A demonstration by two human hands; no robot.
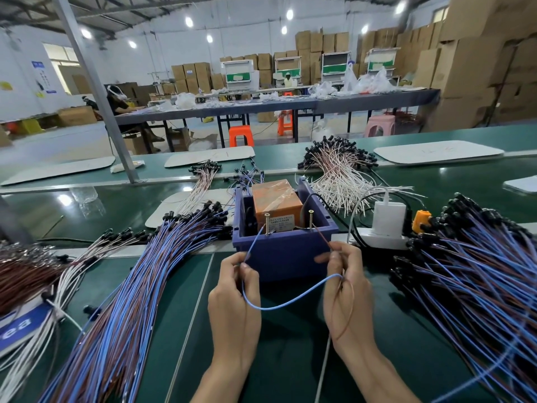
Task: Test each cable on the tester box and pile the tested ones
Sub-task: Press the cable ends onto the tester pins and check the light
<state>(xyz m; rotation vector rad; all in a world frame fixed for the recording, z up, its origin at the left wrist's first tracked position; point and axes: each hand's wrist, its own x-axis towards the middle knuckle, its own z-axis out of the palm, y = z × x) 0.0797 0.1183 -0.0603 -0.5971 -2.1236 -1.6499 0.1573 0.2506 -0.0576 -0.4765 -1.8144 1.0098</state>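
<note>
One cable (266, 309) hung slack, left grip (234, 298) pinched its blue lead, right grip (347, 289) pinched its brown lead, tester box (286, 253) stood at twelve o'clock.

The tester box (286, 254) stands in the middle of the table (290, 353), with a block (276, 203) inside it. The left cable pile (116, 301) lies to its left, the right cable pile (479, 286) to its right, and the far cable pile (337, 170) behind it. A power strip (383, 241) sits just right of the box. In front of the box, the left hand (232, 301) and right hand (348, 295) hold one cable (270, 308) between them.
</note>
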